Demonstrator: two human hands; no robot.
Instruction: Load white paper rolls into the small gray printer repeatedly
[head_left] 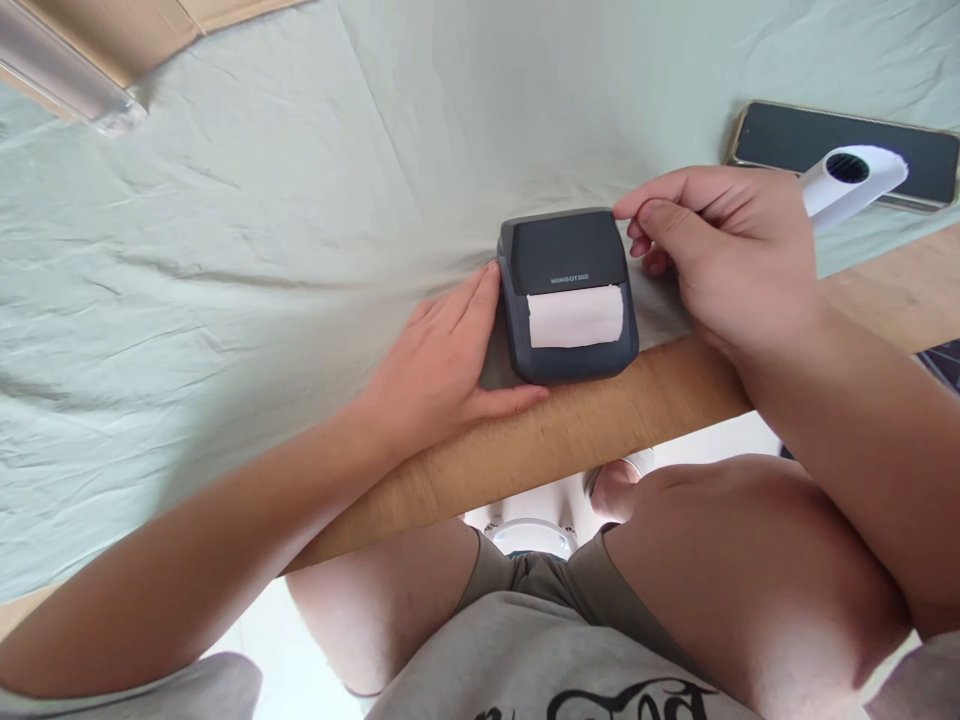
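A small dark grey label printer sits near the table's front edge, with a strip of white paper across its front. My left hand lies flat against the printer's left side, fingers stretched out and thumb along its front corner. My right hand hovers at the printer's upper right corner, fingers curled and fingertips touching its top edge. A white tube-like object sticks out behind my right hand; I cannot tell whether the hand holds it.
A pale green cloth covers the wooden table. A dark phone lies at the far right. A clear plastic item and cardboard are at the top left. My knees are under the table edge.
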